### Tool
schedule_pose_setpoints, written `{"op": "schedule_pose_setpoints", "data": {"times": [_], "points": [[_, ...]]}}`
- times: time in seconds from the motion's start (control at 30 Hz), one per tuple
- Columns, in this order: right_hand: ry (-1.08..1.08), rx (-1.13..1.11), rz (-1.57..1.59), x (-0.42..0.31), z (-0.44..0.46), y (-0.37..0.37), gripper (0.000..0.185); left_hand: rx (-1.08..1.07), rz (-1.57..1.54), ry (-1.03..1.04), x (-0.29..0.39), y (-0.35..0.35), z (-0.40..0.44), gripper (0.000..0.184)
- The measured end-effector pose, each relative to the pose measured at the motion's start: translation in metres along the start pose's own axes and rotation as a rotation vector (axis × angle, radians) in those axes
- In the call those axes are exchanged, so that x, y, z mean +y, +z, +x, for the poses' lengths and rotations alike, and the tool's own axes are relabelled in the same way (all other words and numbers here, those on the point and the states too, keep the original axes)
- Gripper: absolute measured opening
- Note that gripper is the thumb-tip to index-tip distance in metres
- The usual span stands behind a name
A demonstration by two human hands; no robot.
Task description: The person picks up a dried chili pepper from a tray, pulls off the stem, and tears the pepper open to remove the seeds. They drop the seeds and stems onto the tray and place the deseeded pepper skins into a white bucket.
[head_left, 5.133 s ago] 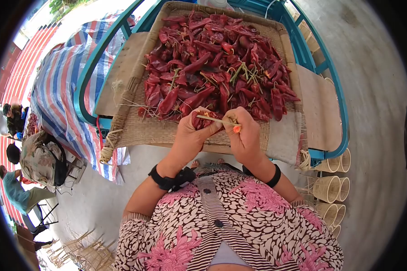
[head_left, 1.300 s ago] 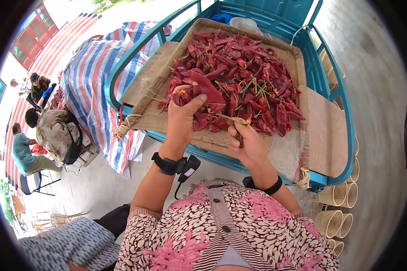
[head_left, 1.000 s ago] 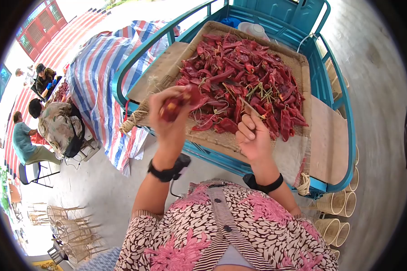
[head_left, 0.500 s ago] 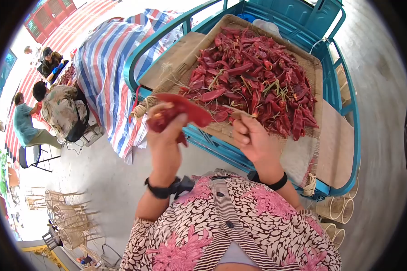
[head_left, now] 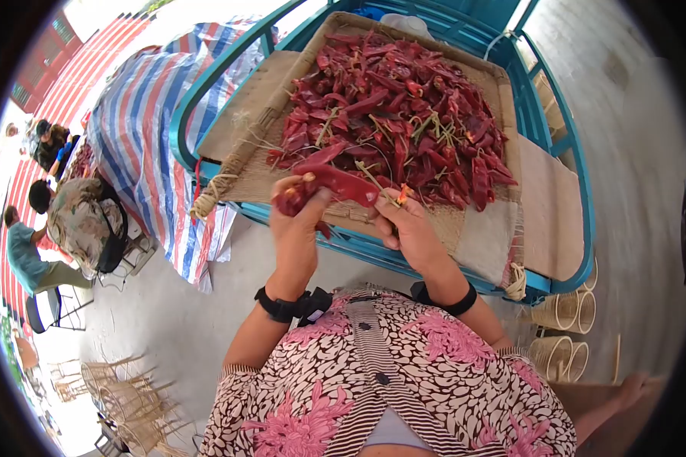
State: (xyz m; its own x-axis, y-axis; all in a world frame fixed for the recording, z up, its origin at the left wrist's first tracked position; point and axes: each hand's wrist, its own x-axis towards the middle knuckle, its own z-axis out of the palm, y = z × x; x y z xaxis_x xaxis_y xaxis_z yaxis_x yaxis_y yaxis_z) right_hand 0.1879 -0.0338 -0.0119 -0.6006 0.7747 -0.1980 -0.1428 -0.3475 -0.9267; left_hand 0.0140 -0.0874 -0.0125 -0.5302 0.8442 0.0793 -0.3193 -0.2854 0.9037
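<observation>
A glossy red pepper (head_left: 347,186), perhaps slightly bent, slants near the heaped peppers (head_left: 404,107).

We see a smooth grey concrete floor (head_left: 198,343), with bright daylight washing out the left side. Up there, red-and-white striped steps (head_left: 91,65) lie near a red gate (head_left: 47,57). Beside them spreads a blue, white and red striped tarpaulin (head_left: 156,114). We also see a black folding chair (head_left: 44,311), wicker stools (head_left: 129,404) lower left, and pale round baskets (head_left: 558,312) at right.
</observation>
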Motion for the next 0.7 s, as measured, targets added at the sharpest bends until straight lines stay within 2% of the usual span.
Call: {"op": "schedule_pose_setpoints", "data": {"times": [0.03,0.1,0.17,0.23,0.3,0.4,0.47,0.5,0.63,0.7], "points": [[-0.023,0.021,-0.056,0.001,-0.001,-0.008,0.024,0.003,0.089,0.074,-0.001,-0.004,0.002,0.03],[-0.031,0.046,-0.128,0.001,-0.004,-0.014,0.023,-0.204,0.624,0.52,0.001,-0.011,0.011,0.033],[0.0,0.068,-0.163,-0.003,-0.009,-0.01,0.022,-0.574,1.057,0.775,0.02,-0.004,0.009,0.036],[0.025,0.02,-0.117,-0.008,-0.016,-0.006,0.023,-0.689,1.123,0.771,0.008,0.001,0.003,0.035],[0.047,0.027,-0.035,-0.01,-0.021,-0.009,0.025,-0.617,0.971,0.758,-0.013,-0.001,0.001,0.034],[0.102,0.07,0.198,-0.007,-0.023,-0.001,0.028,-0.559,1.053,0.925,-0.01,-0.003,-0.007,0.029],[0.14,0.073,0.389,-0.005,-0.025,0.002,0.028,-0.625,1.178,1.039,0.0,0.001,-0.011,0.029],[0.144,0.076,0.369,-0.004,-0.026,0.004,0.028,-0.649,1.245,1.099,0.004,0.004,-0.01,0.03],[0.152,0.065,0.24,0.003,-0.032,-0.002,0.028,-0.808,0.964,0.917,-0.015,0.007,0.0,0.036],[0.165,0.047,0.126,0.011,-0.035,-0.013,0.029,-0.922,0.799,0.581,-0.017,0.003,0.002,0.039]]}}
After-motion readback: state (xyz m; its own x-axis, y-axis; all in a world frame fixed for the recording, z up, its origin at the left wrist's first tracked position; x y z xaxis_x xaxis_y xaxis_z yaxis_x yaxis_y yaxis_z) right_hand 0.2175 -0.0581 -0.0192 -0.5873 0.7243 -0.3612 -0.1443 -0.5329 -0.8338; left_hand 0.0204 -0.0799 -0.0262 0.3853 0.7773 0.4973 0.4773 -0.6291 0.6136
